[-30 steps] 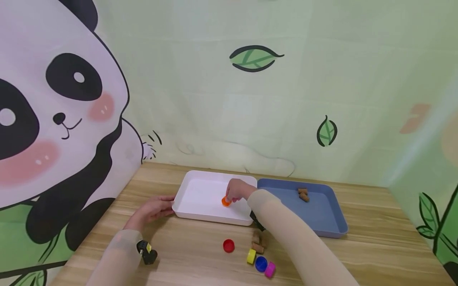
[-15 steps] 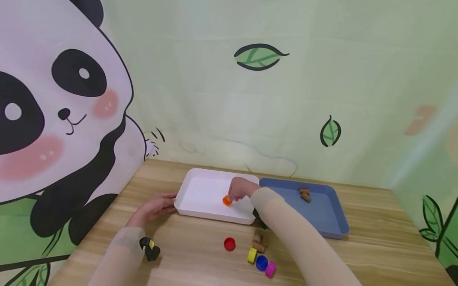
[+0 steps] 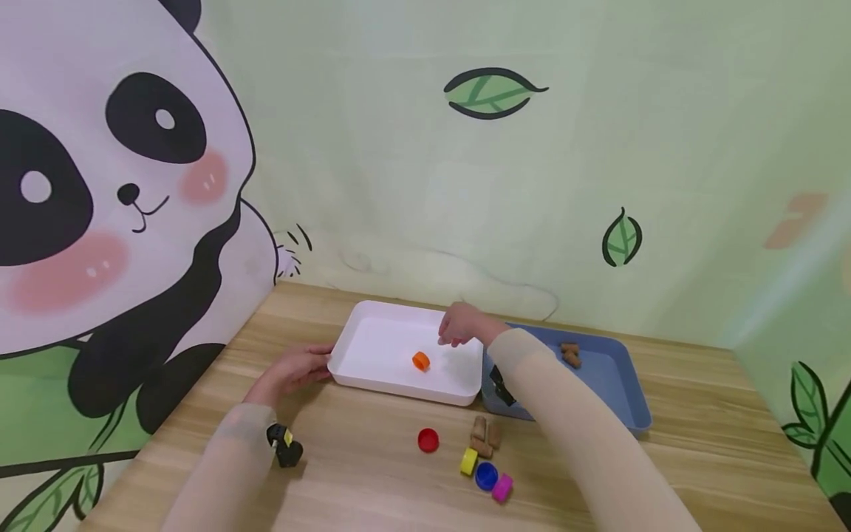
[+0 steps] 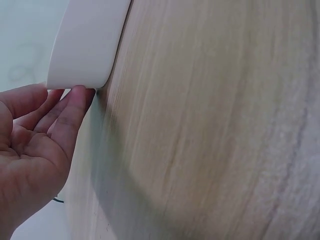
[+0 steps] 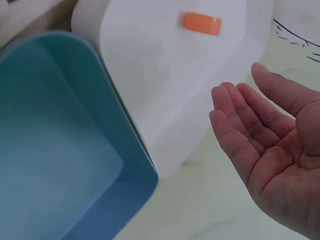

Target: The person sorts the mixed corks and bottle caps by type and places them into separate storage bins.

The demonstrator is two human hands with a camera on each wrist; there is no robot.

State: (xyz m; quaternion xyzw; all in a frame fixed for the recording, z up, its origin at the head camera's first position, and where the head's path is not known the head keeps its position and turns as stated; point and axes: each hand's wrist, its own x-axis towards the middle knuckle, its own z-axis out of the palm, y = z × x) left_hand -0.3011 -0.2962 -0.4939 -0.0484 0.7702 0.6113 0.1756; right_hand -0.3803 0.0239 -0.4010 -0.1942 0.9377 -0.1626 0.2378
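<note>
An orange bottle cap (image 3: pixel 421 361) lies in the white tray (image 3: pixel 375 343), standing out as an orange band in the right wrist view. Just up and right of it, my right hand (image 3: pixel 461 324) hovers over the tray's right side. Its fingers are loosely bent and hold nothing, with the thumb apart from them in the right wrist view. At the tray's left end, my left hand (image 3: pixel 299 369) touches the outer wall with its fingertips. In the left wrist view the thumb (image 4: pixel 30 97) lies by the rim and the other fingers meet the wall.
A blue tray (image 3: pixel 614 384) with brown corks (image 3: pixel 570 355) adjoins the white one on the right, partly behind my right sleeve. In front lie red (image 3: pixel 428 440), yellow (image 3: pixel 468 462), blue (image 3: pixel 487 476) and magenta (image 3: pixel 502 488) caps, plus several more corks (image 3: pixel 482 446).
My right hand has let go of the orange cap and risen up and to the right, leaving the cap in the white tray. The left hand stays at the tray's end. The head view has shifted slightly.
</note>
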